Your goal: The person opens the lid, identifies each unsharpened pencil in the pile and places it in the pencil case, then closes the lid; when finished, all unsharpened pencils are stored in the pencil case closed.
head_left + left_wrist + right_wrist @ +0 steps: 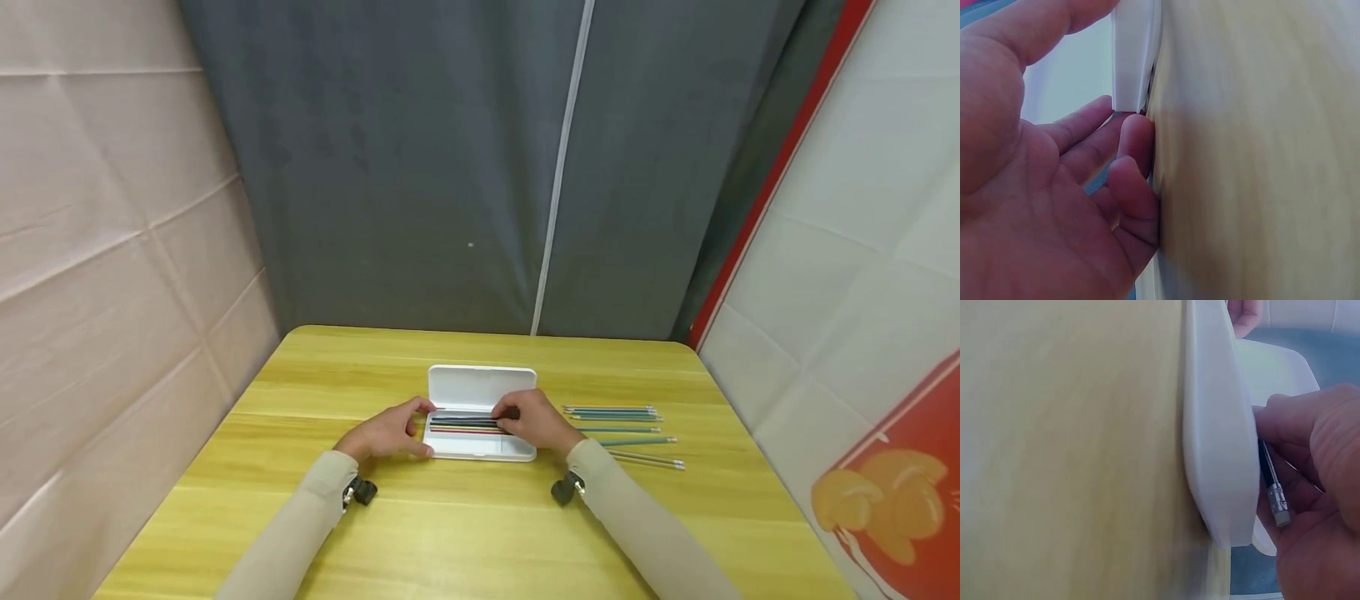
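Note:
A white pencil case (442,452) lies with its lid (480,385) raised at the back. Several dark, yellow and red pencils (463,425) lie lengthwise inside it. My left hand (386,432) holds the case's left end, thumb at the front corner and fingers toward the back; the left wrist view shows fingertips (1137,140) against the white end wall (1132,59). Over the right part of the case, my right hand (534,418) pinches a dark pencil. Its metal ferrule and pale eraser (1279,506) stick out beneath the fingers in the right wrist view.
To the right of the case, several blue-green pencils (613,413) lie on the yellow wood-grain table (480,525), with tan ones (645,459) nearer the front. A grey curtain (390,167) hangs behind the table, and pale cloth walls (112,250) stand at both sides.

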`<state>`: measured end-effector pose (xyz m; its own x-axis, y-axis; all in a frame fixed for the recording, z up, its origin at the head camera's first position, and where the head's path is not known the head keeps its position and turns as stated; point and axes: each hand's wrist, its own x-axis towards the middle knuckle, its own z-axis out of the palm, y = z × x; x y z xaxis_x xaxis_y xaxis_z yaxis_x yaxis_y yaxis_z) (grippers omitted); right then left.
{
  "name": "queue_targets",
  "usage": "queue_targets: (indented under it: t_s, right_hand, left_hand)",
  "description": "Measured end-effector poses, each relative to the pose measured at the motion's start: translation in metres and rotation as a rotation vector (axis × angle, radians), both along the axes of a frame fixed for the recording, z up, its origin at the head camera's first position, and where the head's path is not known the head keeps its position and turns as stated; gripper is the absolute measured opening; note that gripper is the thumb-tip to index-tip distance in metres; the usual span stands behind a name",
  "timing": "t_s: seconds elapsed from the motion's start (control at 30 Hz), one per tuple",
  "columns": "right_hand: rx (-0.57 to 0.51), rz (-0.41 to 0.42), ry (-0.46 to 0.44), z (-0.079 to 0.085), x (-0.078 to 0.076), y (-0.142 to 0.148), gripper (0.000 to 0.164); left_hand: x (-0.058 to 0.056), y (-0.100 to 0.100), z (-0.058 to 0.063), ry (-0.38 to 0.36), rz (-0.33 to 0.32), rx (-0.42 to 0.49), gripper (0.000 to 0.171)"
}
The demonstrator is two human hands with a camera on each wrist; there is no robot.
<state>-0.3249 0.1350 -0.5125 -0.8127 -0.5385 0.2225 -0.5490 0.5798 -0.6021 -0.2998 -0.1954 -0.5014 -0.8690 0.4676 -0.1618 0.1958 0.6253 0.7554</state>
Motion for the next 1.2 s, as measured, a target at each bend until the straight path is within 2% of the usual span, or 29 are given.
queue_targets:
  t_s: [0.2,0.5,0.77,1.03,1.2]
  right_hand:
    - [-0.002,-0.002,0.0,-0.003,-0.002,0.001,0.012]
    - [-0.065,-0.02,-0.047,-0.003,0.0,0.008,0.006]
    - [-0.091,-0.054,-0.1,0.007,0.006,0.016,0.004]
    - [-0.07,-0.07,-0.073,0.013,0.01,0.029,0.006]
    - [-0.064,-0.084,-0.088,0.015,0.013,0.039,0.007]
  left_hand:
    - [-0.002,0.001,-0.002,-0.012,0.002,0.0,0.074]
    - [-0.002,0.003,0.0,-0.007,-0.004,-0.005,0.075]
    - [-0.003,0.001,-0.002,0.005,-0.009,-0.012,0.074]
    - [-0.004,-0.002,-0.003,0.008,-0.006,-0.012,0.076]
    - [-0.004,-0.002,-0.003,0.007,0.008,-0.027,0.077]
